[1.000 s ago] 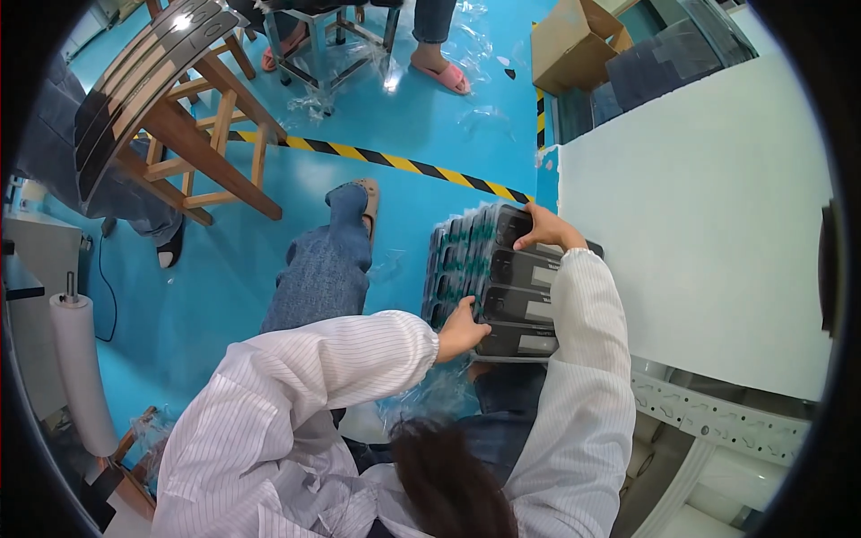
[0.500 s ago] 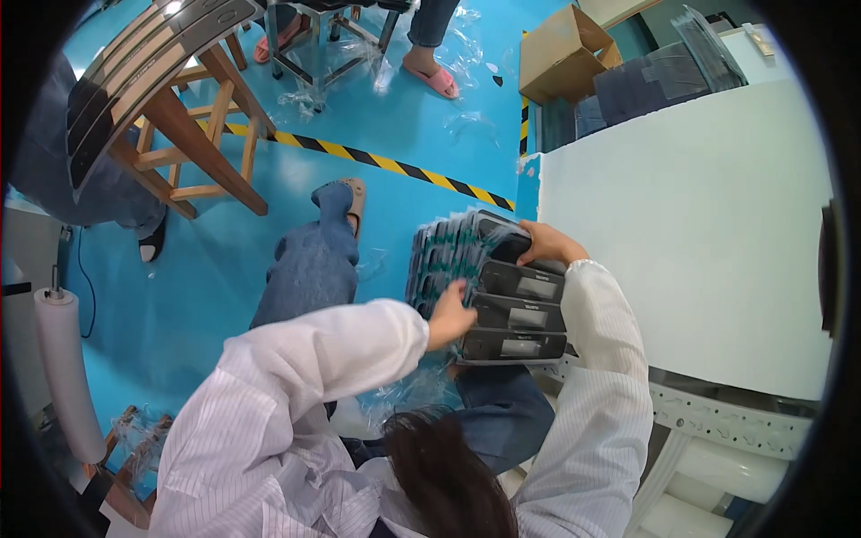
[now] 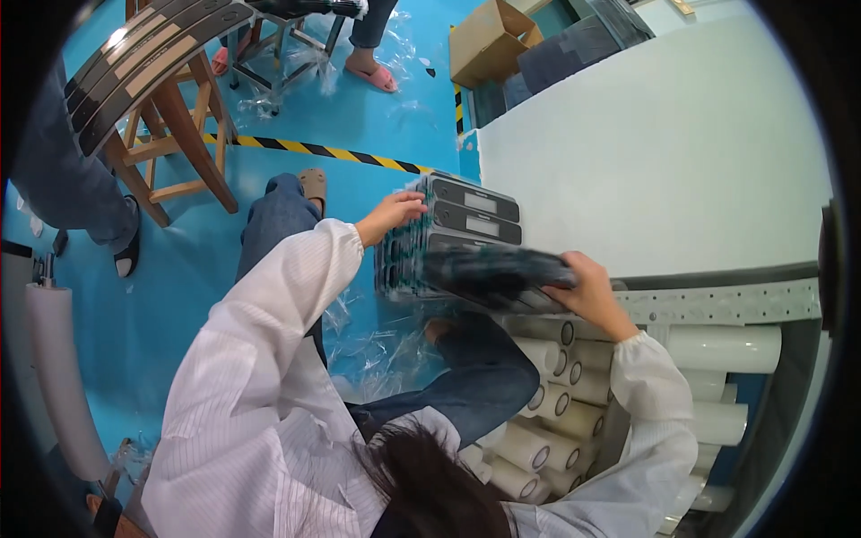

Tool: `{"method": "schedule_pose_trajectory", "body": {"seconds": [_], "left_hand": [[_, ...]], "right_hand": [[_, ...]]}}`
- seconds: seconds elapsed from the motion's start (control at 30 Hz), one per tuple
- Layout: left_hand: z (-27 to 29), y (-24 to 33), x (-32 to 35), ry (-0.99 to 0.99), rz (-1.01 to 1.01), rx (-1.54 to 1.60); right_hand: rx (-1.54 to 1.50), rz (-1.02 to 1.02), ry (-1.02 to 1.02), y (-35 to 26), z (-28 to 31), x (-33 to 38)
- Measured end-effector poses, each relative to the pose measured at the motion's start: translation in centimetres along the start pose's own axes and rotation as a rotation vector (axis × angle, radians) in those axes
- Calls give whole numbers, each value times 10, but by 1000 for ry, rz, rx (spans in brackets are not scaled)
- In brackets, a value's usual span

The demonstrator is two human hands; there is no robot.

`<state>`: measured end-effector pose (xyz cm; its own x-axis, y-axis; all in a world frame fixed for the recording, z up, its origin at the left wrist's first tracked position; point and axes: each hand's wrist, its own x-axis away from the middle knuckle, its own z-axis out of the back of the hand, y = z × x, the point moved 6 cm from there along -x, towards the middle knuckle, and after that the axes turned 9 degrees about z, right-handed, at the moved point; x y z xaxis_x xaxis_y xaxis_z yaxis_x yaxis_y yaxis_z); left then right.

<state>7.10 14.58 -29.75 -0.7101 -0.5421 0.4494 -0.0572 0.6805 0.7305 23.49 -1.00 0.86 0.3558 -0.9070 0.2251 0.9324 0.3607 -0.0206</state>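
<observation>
Near right, white rolls (image 3: 520, 446) lie bunched below the table (image 3: 655, 170), probably stored out of the way. Beyond them, the right hand (image 3: 587, 291) clasps a dark panel (image 3: 489, 276) by its right end, likely so its length stays clear; blurred, it hangs across the near end of the stack (image 3: 457, 215). At the stack's left side, the left hand (image 3: 395, 215) has loosely spread fingers, perhaps for steadying; whether they press, I cannot tell. Far off sits a carton (image 3: 484, 49).
</observation>
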Motion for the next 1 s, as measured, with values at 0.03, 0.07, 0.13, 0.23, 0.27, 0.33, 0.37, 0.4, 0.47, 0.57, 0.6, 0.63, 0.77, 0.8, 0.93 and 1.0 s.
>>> {"method": "schedule_pose_trajectory", "body": {"seconds": [0.03, 0.07, 0.13, 0.23, 0.27, 0.33, 0.37, 0.4, 0.47, 0.57, 0.6, 0.63, 0.77, 0.8, 0.93, 1.0], "left_hand": [[4, -20, -16, -87, 27, 30], [11, -53, -28, -136, 74, 31], [-9, -90, -40, -221, 242, 147], [-50, -88, -32, -606, 137, 386], [-75, -68, -14, -413, 153, 289], [-73, -54, 4, -372, 172, 276], [-69, -49, 10, -325, 187, 278], [-68, -44, 16, -292, 207, 287], [-59, -37, 27, -200, 269, 312], [-48, -30, 35, -88, 307, 345], [-44, -28, 37, -44, 310, 353], [-42, -28, 36, -2, 322, 359], [-34, -54, 6, -379, 489, 522], [-45, -53, 2, -375, 506, 512], [-65, -38, 9, 63, 451, -17], [-66, -33, 8, 153, 466, -175]], "right_hand": [[-182, -124, 141, -4, 17, 12], [-369, -234, 282, -6, 30, 22], [-462, -332, 414, -22, 49, 56], [-641, -456, 610, -24, 53, 85], [-678, -549, 702, -16, 49, 102], [-825, -583, 787, 4, 30, 97], [-973, -610, 855, 21, 13, 89], [-975, -652, 833, 32, 0, 80], [-1121, -753, 696, 68, -45, 56], [-1288, -860, 708, 121, -131, 30], [-1309, -868, 737, 137, -160, 22], [-1332, -886, 765, 149, -187, 19], [-1436, -934, 849, 200, -289, 10], [-1407, -963, 831, 209, -311, 10], [-1250, -908, 799, 251, -329, 38], [-1482, -877, 995, 264, -331, 61]]}}
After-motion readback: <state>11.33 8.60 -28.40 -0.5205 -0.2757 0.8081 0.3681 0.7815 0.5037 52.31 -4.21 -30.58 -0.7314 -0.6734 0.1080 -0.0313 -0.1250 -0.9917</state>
